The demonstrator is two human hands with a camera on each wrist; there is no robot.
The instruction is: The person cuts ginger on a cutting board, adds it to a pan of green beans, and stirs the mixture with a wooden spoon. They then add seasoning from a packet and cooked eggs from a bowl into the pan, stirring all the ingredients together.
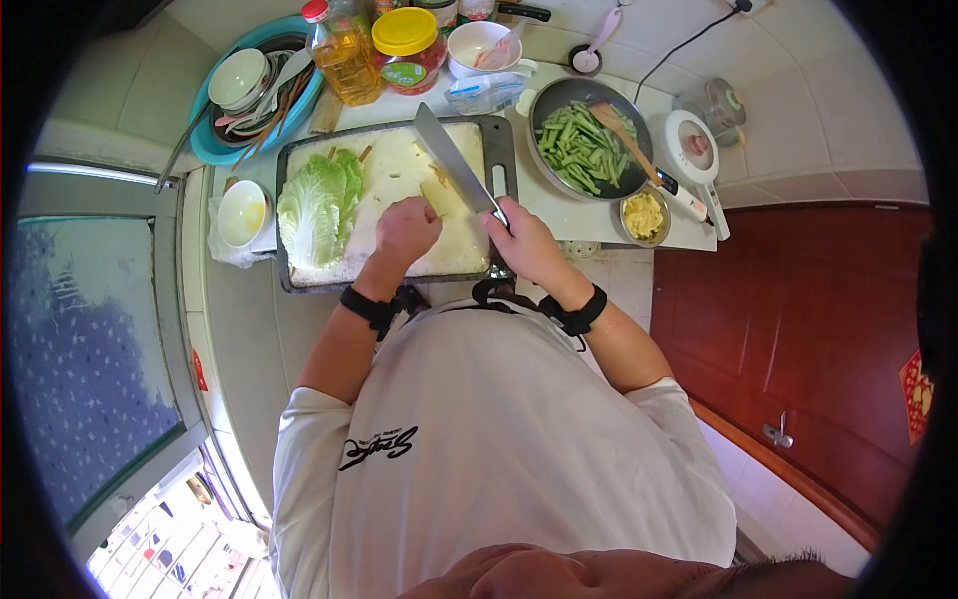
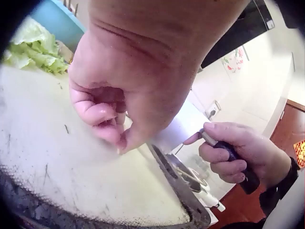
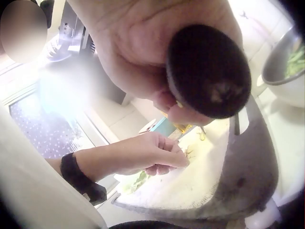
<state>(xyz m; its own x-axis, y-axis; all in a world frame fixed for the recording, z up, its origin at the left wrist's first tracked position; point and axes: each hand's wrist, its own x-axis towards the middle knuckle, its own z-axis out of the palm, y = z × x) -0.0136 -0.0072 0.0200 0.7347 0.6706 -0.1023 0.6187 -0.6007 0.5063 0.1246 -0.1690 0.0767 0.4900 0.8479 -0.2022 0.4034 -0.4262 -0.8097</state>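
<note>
above the board (image 1: pixel 389 150), right grip (image 1: pixel 527 245) clamps the knife handle (image 2: pixel 249 182), blade (image 1: pixel 452 158) beyond, left grip (image 1: pixel 407 229) curled.

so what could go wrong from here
The left hand is close to the knife in the right hand, so a slip might nick a finger. The leafy vegetable lies at the edge of the board and could get pushed off. The spatula sticks out past the pan's rim, so a bump might knock it.
</note>
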